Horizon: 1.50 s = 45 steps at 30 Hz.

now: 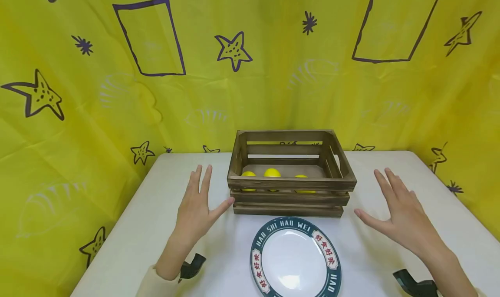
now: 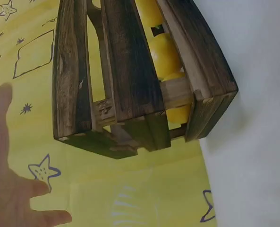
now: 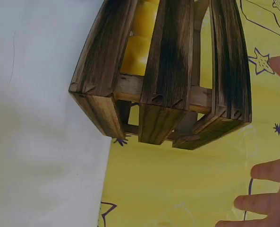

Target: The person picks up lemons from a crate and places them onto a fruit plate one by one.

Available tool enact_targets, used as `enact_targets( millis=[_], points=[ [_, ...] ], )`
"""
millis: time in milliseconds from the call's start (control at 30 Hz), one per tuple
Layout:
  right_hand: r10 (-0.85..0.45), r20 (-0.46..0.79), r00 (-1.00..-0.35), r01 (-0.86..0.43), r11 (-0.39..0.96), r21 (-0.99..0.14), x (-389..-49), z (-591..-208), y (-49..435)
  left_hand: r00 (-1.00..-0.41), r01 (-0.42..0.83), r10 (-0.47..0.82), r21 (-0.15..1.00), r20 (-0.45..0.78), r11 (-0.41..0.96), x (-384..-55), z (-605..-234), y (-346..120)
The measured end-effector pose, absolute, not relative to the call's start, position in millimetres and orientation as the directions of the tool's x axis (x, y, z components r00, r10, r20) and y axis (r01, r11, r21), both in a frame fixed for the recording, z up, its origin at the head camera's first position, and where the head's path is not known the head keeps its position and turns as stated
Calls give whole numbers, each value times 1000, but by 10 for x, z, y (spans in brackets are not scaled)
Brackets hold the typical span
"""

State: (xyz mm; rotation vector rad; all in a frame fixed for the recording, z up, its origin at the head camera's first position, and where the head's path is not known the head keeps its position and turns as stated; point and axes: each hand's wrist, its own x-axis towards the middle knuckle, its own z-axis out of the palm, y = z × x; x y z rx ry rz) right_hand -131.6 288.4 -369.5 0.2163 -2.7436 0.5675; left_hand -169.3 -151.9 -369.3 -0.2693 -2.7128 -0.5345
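The crate is standing between two empty hands, its long axis running from left hand to right hand; both are spreading wide, the left hovering nearer, its thumb perhaps touching the crate.

There's the yellow curtain at the back, dark-outlined starfish across it! Below, white counter, far corners rounded.
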Motion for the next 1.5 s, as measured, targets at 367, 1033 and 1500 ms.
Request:
enact_targets(
  millis=[367,1033,1500],
  points=[
    [-57,603,-796,-409,784,-466,-1357,-3660,2735,-931,301,81,623,355,722,-1778,-3792,-1417],
    [-147,716,-682,-526,779,-341,-1465,-3677,2610,-858,490,54,785,510,380,-2099,-4028,-1150],
    [-185,737,-650,-666,605,-436,-1612,-3528,2471,-811,556,41,746,584,368,-2148,-4093,-1193]
  ],
)
